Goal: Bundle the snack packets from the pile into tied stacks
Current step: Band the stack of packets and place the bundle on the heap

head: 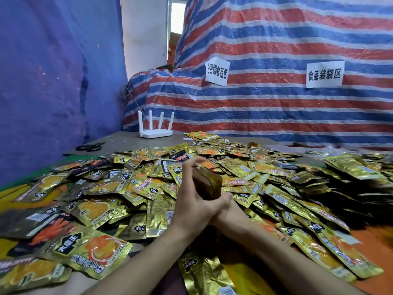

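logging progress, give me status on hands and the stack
Left hand and right hand both gripping stack of snack packets, upright over the pile. No tie visible on it. Scissors lie far left; nothing blocking.

Two bare forearms and two bare hands, seen from the head camera.

The left hand (192, 201) and the right hand (225, 199) are shown uncovered, and both forearms are bare along all that is seen of them. The left forearm (136, 260) is cut off at the lower edge of the view towards the left, the right forearm (282, 256) at the same edge further right. Both are stretched broad towards the bottom by the wide lens. The left fingertips (196, 161) are blurred, so the nails cannot be made out. Of the right hand only the thumb and wrist are seen.
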A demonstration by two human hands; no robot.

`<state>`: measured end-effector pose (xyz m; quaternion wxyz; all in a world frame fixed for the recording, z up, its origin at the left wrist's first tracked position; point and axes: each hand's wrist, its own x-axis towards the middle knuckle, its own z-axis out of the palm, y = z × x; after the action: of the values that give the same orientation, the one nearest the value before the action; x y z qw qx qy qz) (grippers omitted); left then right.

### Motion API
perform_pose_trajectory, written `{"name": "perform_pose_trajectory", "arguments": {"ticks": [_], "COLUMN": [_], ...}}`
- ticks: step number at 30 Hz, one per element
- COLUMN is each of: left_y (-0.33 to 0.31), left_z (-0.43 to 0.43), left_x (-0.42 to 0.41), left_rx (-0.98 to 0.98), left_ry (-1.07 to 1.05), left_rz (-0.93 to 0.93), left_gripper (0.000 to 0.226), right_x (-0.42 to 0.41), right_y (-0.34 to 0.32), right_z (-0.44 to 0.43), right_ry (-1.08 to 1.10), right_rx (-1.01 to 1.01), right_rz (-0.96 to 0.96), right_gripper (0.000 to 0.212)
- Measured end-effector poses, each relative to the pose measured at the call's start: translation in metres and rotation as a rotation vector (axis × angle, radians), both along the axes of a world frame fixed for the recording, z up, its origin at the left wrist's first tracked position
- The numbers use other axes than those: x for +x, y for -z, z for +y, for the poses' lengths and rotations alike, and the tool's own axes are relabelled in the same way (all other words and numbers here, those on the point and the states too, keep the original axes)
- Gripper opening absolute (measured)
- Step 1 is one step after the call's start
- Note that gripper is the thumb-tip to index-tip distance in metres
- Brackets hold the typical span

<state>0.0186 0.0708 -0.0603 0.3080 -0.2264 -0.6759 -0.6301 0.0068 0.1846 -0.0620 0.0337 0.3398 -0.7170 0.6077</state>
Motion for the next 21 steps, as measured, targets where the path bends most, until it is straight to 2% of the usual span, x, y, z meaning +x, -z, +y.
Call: {"name": "perform_pose_trajectory", "arguments": {"ticks": [2,3,7,12,14,16,18,19,21], "left_y": [0.000,0.001,0.002,-0.007,-0.016,-0.026,-0.034,-0.037,-0.040], "left_z": [0.000,0.000,0.004,0.012,0.014,0.014,0.015,0.016,0.021], "left_x": [-0.001,0.000,0.000,0.001,0.005,0.008,0.010,0.012,0.017], "left_rx": [-0.051,-0.080,-0.061,0.016,-0.012,-0.038,-0.054,-0.066,-0.092], "left_ry": [0.022,0.018,-0.030,-0.039,-0.069,-0.093,-0.112,-0.108,-0.073], "left_rz": [0.036,0.037,-0.008,-0.008,0.055,0.127,0.154,0.151,0.142], "left_gripper": [0.090,0.088,0.058,0.036,0.034,0.036,0.037,0.037,0.037], "right_x": [-0.001,-0.002,-0.006,-0.001,0.007,0.014,0.022,0.027,0.039], "right_y": [0.002,0.003,0.007,-0.007,-0.026,-0.046,-0.067,-0.077,-0.094], "right_z": [0.000,0.000,-0.002,-0.001,0.007,0.024,0.054,0.073,0.115], "right_ry": [0.020,0.037,0.136,0.040,-0.026,-0.047,0.062,0.130,0.271], "right_rx": [0.037,0.066,0.185,0.184,0.259,0.375,0.502,0.555,0.641], "right_rz": [0.035,0.041,0.094,0.053,0.056,0.063,-0.001,-0.035,-0.059], "right_gripper": [0.044,0.042,0.040,0.024,0.033,0.050,0.066,0.065,0.043]}}
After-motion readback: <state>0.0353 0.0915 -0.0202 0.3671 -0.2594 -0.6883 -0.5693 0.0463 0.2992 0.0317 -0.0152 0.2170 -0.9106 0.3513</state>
